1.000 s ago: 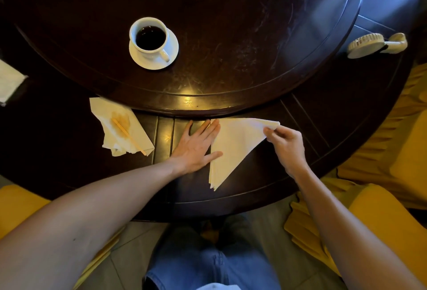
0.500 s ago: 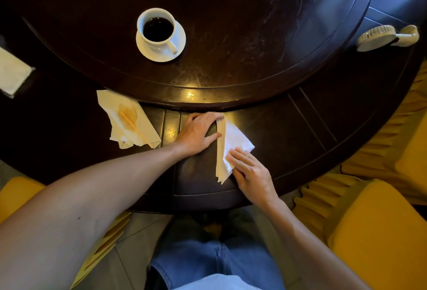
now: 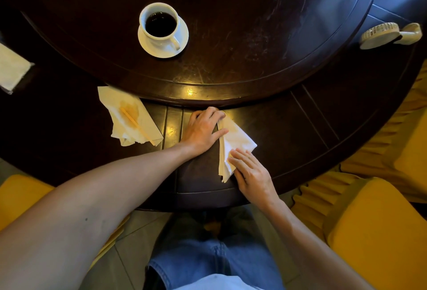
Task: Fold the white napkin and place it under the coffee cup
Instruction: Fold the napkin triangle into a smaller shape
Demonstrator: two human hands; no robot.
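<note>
Both hands (image 3: 227, 148) flat on napkin (image 3: 235, 141) edges

White napkin (image 3: 235, 144): folded to a small, slightly rumpled triangular wedge, lying flat on the table's outer ring, near its edge. Coffee cup (image 3: 161, 25): white, upright on a white saucer (image 3: 147, 46), full of black coffee, well apart from the napkin, further in on the raised centre disc.

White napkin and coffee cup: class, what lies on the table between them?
In the head view, only bare dark wood: the raised turntable's rim separates white napkin from coffee cup.
</note>
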